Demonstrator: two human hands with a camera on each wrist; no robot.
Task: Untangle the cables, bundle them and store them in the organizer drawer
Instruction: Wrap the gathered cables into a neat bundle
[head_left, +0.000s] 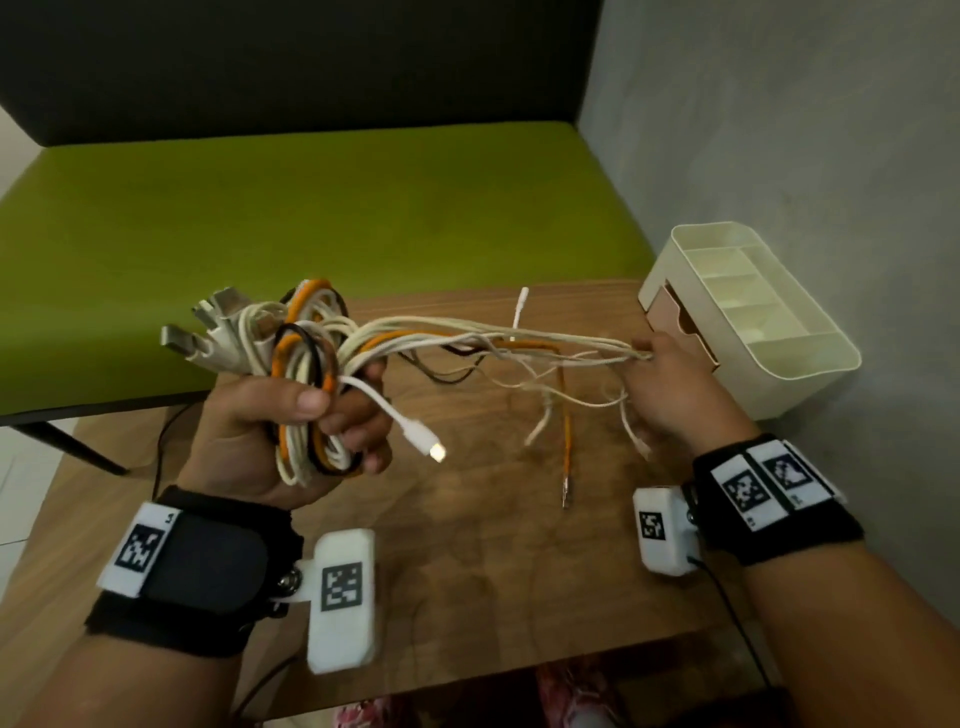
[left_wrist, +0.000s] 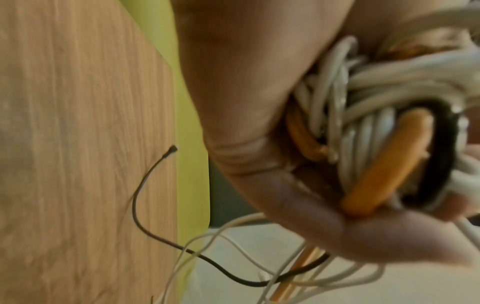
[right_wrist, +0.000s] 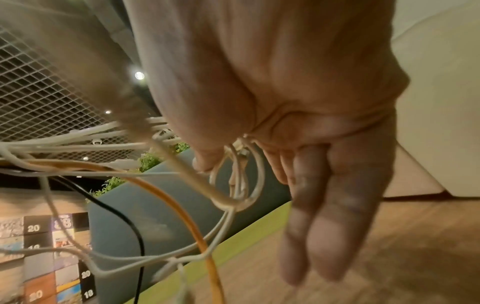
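A coil of white, orange and black cables (head_left: 306, 338) sits in my left hand (head_left: 337, 415), held up over the table's left side with thumb and fingers curled round it. USB plugs (head_left: 208, 332) stick out at its far left and a white connector (head_left: 426, 441) dangles below. Loose strands (head_left: 493, 332) stretch right to my right hand (head_left: 647, 353), which pinches them just in front of the cream organizer (head_left: 753, 312). Its drawer (head_left: 680, 317) stands slightly open. In the left wrist view the coil (left_wrist: 363, 115) fills the palm (left_wrist: 259, 102). The right wrist view has thumb and forefinger pinching white loops (right_wrist: 233, 185).
The wooden table (head_left: 467, 571) lies below both hands. An orange cable end (head_left: 566, 441) and thin white ends (head_left: 634, 431) hang down onto it. A green bench (head_left: 311, 208) runs behind the table. A grey wall (head_left: 779, 130) stands close behind the organizer.
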